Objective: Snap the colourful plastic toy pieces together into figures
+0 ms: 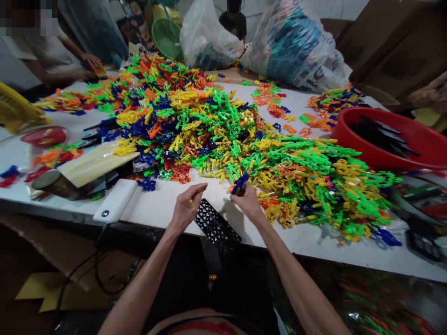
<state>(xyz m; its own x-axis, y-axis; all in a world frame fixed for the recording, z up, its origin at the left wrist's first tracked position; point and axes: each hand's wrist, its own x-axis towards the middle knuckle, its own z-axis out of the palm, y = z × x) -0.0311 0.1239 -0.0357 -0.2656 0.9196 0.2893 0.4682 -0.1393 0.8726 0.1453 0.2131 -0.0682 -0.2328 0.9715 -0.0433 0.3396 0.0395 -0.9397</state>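
Note:
A big heap of small plastic pieces in yellow, green, blue and orange covers the white table. My right hand is closed on a dark blue plastic piece at the near edge of the heap. My left hand is pinched shut beside it, with a sliver of yellow showing between the fingers. A black perforated tray lies slanted between my hands, over the table's front edge.
A red basin with black parts stands at the right. A white power bank, a yellow sheet and a tin lie at the left. Filled plastic bags and a green basket stand at the back. Another person's hands work far left.

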